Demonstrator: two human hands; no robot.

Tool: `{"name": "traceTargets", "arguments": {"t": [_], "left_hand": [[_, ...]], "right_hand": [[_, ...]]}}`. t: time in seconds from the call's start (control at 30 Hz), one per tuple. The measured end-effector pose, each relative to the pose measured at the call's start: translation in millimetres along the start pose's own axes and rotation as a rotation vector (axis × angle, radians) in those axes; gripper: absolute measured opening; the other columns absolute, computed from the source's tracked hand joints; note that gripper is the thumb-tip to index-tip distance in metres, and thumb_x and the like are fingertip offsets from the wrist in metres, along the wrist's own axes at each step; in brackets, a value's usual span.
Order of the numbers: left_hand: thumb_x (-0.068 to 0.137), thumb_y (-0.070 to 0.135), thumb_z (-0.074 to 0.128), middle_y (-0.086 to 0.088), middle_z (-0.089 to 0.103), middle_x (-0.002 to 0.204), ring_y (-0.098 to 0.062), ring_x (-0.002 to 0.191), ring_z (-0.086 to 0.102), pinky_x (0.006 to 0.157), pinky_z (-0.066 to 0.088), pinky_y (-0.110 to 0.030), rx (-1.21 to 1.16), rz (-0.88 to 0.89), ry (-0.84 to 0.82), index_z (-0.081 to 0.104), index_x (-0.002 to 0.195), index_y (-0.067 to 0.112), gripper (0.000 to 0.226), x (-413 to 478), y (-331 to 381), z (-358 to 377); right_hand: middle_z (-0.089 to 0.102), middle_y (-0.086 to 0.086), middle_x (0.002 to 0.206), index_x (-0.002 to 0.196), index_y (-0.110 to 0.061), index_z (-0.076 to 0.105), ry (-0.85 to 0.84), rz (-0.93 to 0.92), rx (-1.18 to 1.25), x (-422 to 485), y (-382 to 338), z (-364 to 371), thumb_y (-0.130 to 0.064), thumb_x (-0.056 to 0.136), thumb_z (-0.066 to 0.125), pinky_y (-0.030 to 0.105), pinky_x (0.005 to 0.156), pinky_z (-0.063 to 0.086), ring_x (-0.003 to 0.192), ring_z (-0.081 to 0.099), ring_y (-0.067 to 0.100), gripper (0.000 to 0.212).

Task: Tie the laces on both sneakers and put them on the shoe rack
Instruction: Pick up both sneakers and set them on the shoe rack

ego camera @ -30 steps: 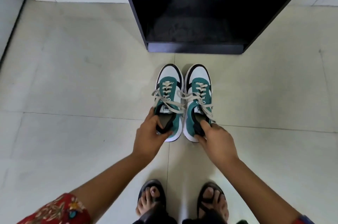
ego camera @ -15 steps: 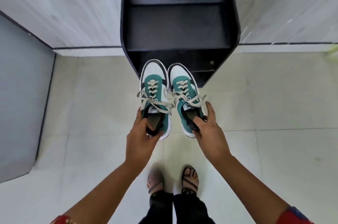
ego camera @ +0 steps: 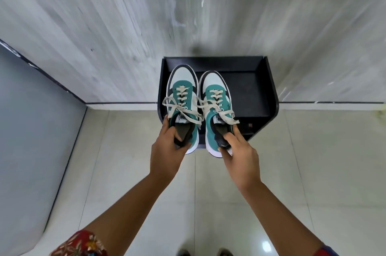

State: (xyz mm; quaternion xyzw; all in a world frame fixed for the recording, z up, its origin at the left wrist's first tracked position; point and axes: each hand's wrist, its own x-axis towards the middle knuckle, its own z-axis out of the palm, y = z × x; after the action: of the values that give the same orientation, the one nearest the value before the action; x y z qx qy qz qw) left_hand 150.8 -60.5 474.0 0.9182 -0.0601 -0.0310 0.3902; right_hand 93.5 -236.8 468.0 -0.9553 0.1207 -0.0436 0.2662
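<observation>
Two teal and white sneakers with cream laces tied in bows are held side by side in the air, toes pointing away from me. My left hand (ego camera: 167, 151) grips the heel collar of the left sneaker (ego camera: 182, 96). My right hand (ego camera: 240, 155) grips the heel collar of the right sneaker (ego camera: 216, 107). Both shoes hover over the left half of the top of the black shoe rack (ego camera: 254, 88), which stands against the wall. Whether the soles touch the rack top I cannot tell.
A pale marbled wall (ego camera: 125, 15) rises behind the rack. A grey panel (ego camera: 31, 130) stands at the left. The floor is light glossy tile (ego camera: 313, 172). My sandalled feet (ego camera: 204, 252) show at the bottom edge.
Both sneakers went from the floor in front of the rack up into the air and forward, now over the rack's top. The view rose with them.
</observation>
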Motion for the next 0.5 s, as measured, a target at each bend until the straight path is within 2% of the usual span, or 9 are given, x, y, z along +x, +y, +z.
{"name": "traceTargets", "arguments": {"t": [0.1, 0.2, 0.37, 0.5], "left_hand": [[0.068, 0.024, 0.076, -0.006, 0.052, 0.133, -0.026, 0.066, 0.053, 0.054, 0.034, -0.026, 0.051, -0.062, -0.028, 0.039, 0.067, 0.015, 0.038, 31.7, -12.7, 9.2], [0.069, 0.023, 0.076, -0.004, 0.05, 0.137, -0.025, 0.068, 0.05, 0.058, 0.033, -0.026, 0.078, -0.098, -0.039, 0.04, 0.068, 0.016, 0.037, 50.7, -21.9, 17.1], [0.069, 0.024, 0.078, -0.005, 0.052, 0.133, -0.025, 0.069, 0.051, 0.057, 0.033, -0.025, 0.089, -0.089, -0.073, 0.036, 0.065, 0.023, 0.042, 71.3, -33.3, 22.4], [0.069, 0.023, 0.078, -0.004, 0.052, 0.132, -0.024, 0.072, 0.05, 0.062, 0.035, -0.026, 0.072, -0.095, -0.074, 0.035, 0.065, 0.025, 0.044, 80.0, -33.0, 23.3]], "right_hand": [[0.054, 0.002, 0.133, 0.097, -0.016, 0.057, 0.007, -0.003, 0.025, 27.8, 0.4, 13.5, -0.008, 0.077, 0.066, 0.034, 0.058, 0.053, 0.075, 0.064, 0.031, 0.023], [0.054, 0.001, 0.131, 0.1, -0.015, 0.057, -0.018, -0.001, 0.012, 48.9, 1.1, 26.7, -0.008, 0.079, 0.065, 0.036, 0.061, 0.054, 0.081, 0.063, 0.03, 0.023], [0.054, 0.004, 0.131, 0.097, -0.014, 0.054, -0.051, -0.017, -0.012, 69.7, -2.1, 44.0, -0.009, 0.08, 0.065, 0.036, 0.061, 0.054, 0.078, 0.062, 0.032, 0.021], [0.054, 0.005, 0.128, 0.099, -0.013, 0.054, -0.055, 0.012, -0.031, 76.3, -4.9, 50.1, -0.011, 0.081, 0.065, 0.035, 0.066, 0.052, 0.086, 0.063, 0.033, 0.021]]}}
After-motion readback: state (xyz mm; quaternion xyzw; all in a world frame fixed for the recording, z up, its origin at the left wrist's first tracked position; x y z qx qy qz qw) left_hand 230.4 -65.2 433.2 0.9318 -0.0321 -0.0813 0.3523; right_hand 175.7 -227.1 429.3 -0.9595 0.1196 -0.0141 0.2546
